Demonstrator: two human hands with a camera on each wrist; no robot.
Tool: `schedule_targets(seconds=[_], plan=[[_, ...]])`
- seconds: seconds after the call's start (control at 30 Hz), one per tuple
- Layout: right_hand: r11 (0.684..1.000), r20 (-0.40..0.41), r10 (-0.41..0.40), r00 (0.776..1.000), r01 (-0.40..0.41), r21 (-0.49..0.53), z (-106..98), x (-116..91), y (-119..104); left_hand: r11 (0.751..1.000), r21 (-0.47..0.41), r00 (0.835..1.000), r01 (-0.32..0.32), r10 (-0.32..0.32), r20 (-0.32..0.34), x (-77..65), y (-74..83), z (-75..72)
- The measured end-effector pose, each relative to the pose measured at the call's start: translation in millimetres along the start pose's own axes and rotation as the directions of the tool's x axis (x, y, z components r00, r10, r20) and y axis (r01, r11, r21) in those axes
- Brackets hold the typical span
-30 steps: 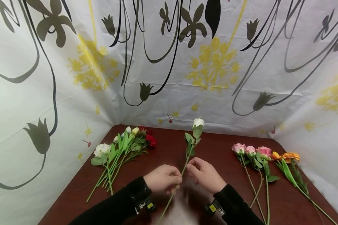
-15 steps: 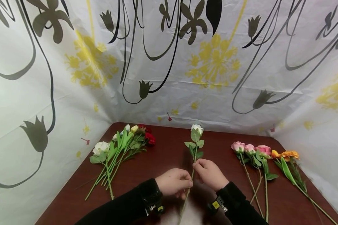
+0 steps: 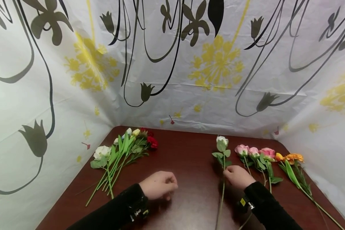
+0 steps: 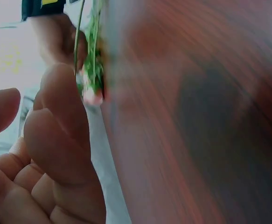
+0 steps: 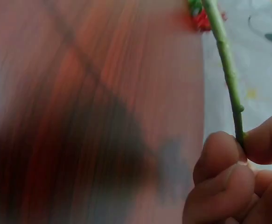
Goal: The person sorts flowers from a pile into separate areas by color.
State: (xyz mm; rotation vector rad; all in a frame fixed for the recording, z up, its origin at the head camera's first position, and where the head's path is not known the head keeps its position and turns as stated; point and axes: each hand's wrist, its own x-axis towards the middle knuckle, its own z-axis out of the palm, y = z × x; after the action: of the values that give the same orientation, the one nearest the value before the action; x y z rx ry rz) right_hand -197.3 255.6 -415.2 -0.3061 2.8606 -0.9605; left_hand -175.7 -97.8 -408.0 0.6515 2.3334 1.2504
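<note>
My right hand pinches the stem of a white rose between thumb and fingers, just below its leaves. The bloom points toward the back of the table, and the lower stem runs down to the front edge of the head view. Close up in the right wrist view, the green stem rises from the pinched fingertips. To the left, my left hand hovers low over the table with its fingers loosely curled and nothing in them. Its thumb stands apart from the fingers in the left wrist view.
At left lies a bunch with a white flower, pale tulips and red flowers. Pink roses and an orange flower lie at right on the dark red table. A patterned white curtain surrounds it.
My left hand has let go of the white rose's stem and drawn back left. My right hand has carried the rose rightward, close to the pink roses.
</note>
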Motion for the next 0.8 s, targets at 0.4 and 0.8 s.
schedule_targets(seconds=[0.4,0.8], plan=[[0.988,0.005,0.156,0.988,-0.156,-0.016,7.3,2.0,40.6,0.994,0.091,0.992,0.058,-0.047,-0.118,-48.9,-39.6,-55.0],[0.977,0.019,0.215,0.976,-0.215,-0.008,3.1,-10.1,26.0,0.940,0.231,0.930,0.251,-0.168,-0.326,-86.2,-60.0,-89.0]])
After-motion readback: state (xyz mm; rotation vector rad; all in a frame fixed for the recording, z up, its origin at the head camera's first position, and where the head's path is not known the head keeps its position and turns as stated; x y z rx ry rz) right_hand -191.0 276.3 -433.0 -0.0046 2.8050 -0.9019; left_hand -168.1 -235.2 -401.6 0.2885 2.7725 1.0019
